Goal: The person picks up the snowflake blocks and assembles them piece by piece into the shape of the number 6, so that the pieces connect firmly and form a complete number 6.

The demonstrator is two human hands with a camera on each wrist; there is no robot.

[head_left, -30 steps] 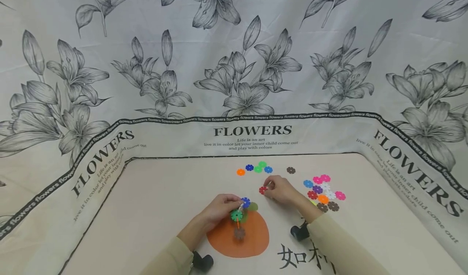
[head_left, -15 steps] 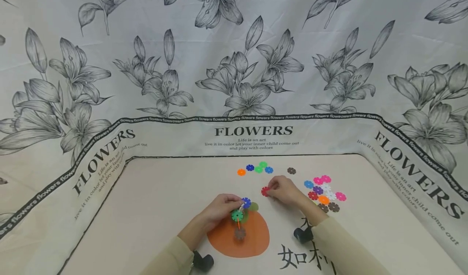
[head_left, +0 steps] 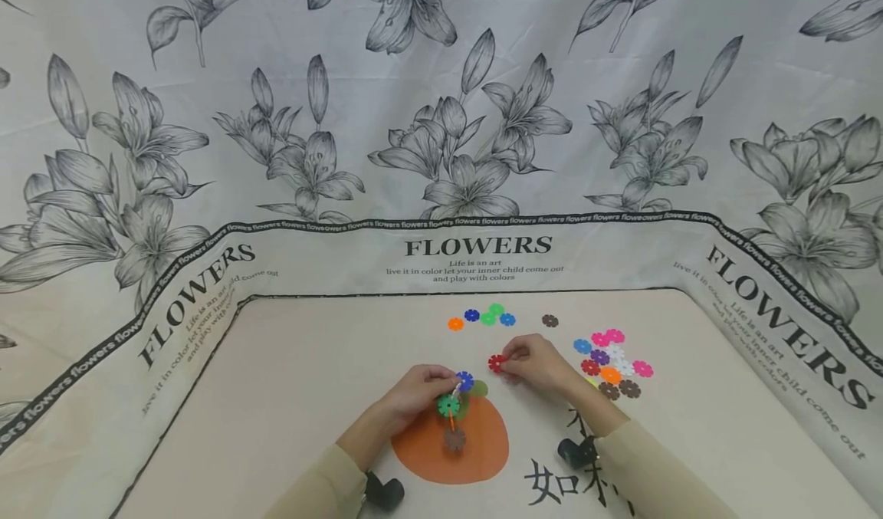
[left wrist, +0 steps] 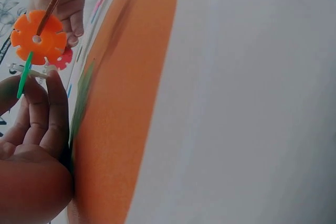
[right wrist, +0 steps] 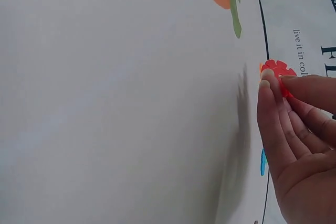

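Observation:
My left hand [head_left: 417,392] pinches a joined string of notched snowflake discs between thumb and fingers. In it are a blue disc [head_left: 465,381], a white disc [head_left: 457,390], a green disc [head_left: 448,405], an orange disc [left wrist: 39,38] and a brown disc [head_left: 454,440]. The orange one shows its flat face in the left wrist view but stands edge-on in the head view. To the right, my right hand [head_left: 541,362] pinches a single red disc [head_left: 496,363] by its edge, apart from the string. Fingertips cover part of the red disc.
Loose snowflake discs lie at the back of the table, among them an orange disc [head_left: 456,324] and a lone brown disc [head_left: 549,320]. A mixed cluster, with a purple disc [head_left: 599,357], spreads beyond my right hand. The tablecloth has an orange fruit print [head_left: 476,458].
My right hand with the red disc shifts slightly right, then back left and a little nearer. The left hand and its string stay almost still.

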